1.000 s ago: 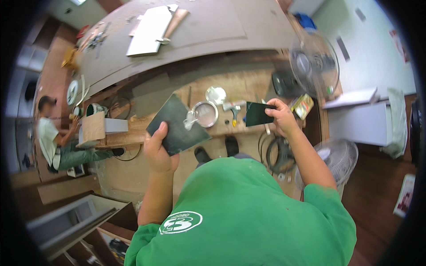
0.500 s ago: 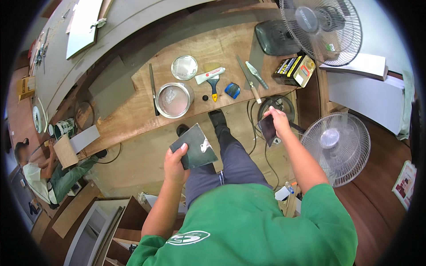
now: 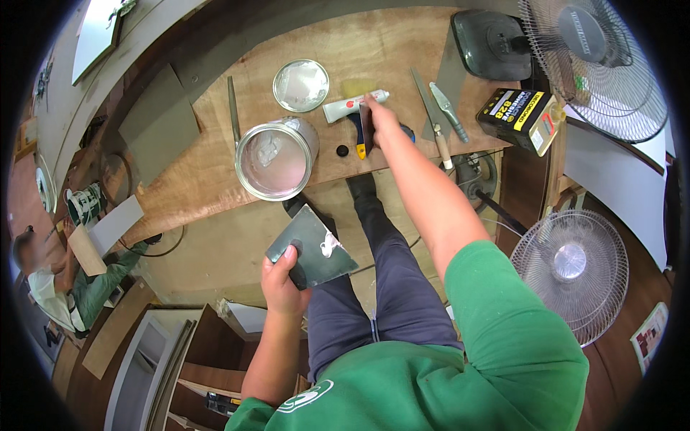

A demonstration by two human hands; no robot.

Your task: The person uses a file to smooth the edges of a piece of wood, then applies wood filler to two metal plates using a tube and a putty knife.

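My left hand grips a dark green square plate, thumb on top, with a blob of white paste near one edge. Stretched over the workbench, my right hand holds a thin dark spreader, seen nearly edge-on. Its fingertips overlap a white tube; whether they touch it I cannot tell. Under the spreader lies a brush with a yellow-tipped handle, partly covered. My forearm hides most of a blue tape measure. A small black cap sits left of the brush.
An open metal can of pinkish material and a round lid stand left on the wooden workbench. A file, a saw, a knife and a black-yellow tin are about. Two fans stand right; a person sits far left.
My right hand has moved from the right side, forward and left over the bench to the tube, still holding the spreader. My left hand holds the plate much as before. The view has shifted slightly.
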